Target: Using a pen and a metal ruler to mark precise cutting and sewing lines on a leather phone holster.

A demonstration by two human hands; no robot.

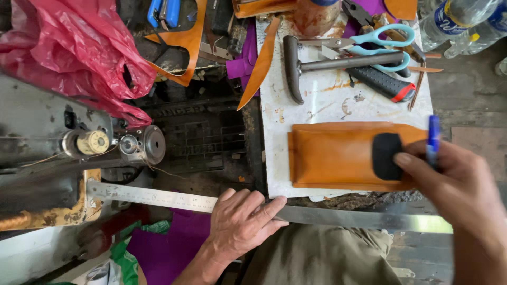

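left hand (242,219) flat on ruler (158,197), right hand (458,184) gripping pen (433,138)

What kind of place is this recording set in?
Most likely a small leather-goods workshop: a tan leather pouch lies on a stained white work slab beside a hammer and scissors, with an old sewing machine to the left.

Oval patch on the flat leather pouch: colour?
Black oval patch on tan-orange leather pouch; head view.
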